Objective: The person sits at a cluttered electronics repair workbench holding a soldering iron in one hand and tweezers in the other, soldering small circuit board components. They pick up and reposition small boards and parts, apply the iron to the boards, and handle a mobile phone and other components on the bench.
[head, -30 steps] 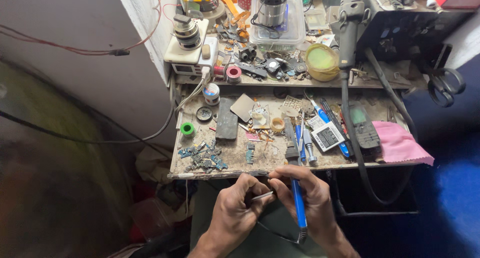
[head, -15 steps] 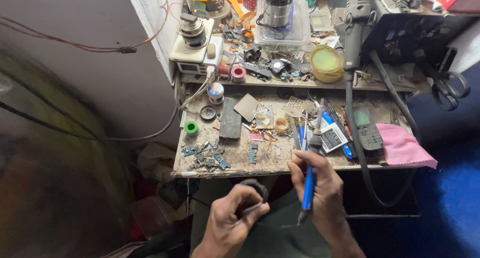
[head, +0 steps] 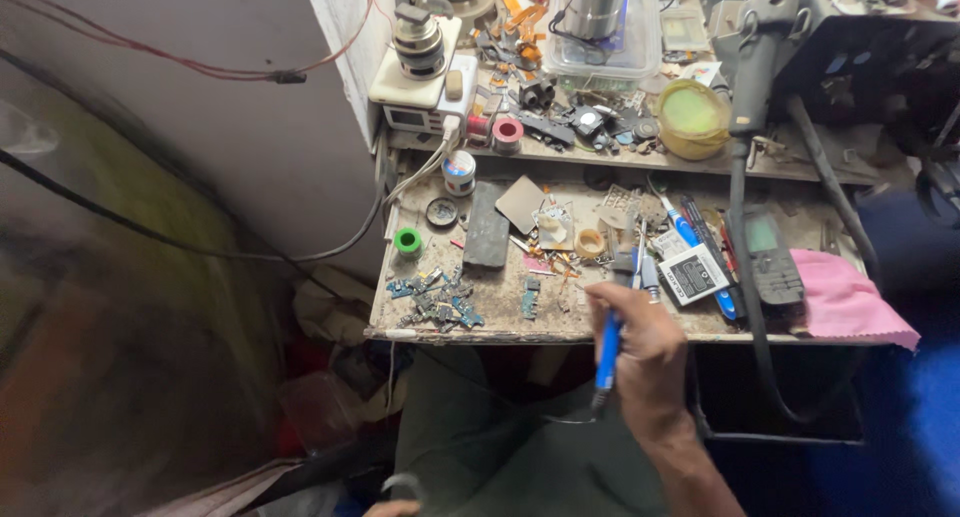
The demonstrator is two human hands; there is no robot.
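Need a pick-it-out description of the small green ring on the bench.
Start at the cluttered workbench and go to its left edge, below the white cable. The small bright green ring lies flat there, beside the dark rectangular phone panel. It is the only vivid green thing on that lower shelf.

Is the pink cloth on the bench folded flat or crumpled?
Crumpled. The pink cloth lies in loose wrinkles at the bench's right end, one corner hanging over the front edge.

A grimy, scuffed wooden workbench (head: pixel 500 322) carries a dark rectangular phone panel (head: pixel 487 238), a green tape ring (head: pixel 407 241), scattered blue-green circuit scraps (head: pixel 436 299), a black keypad phone (head: pixel 768 257) and a pink cloth (head: pixel 848 302)
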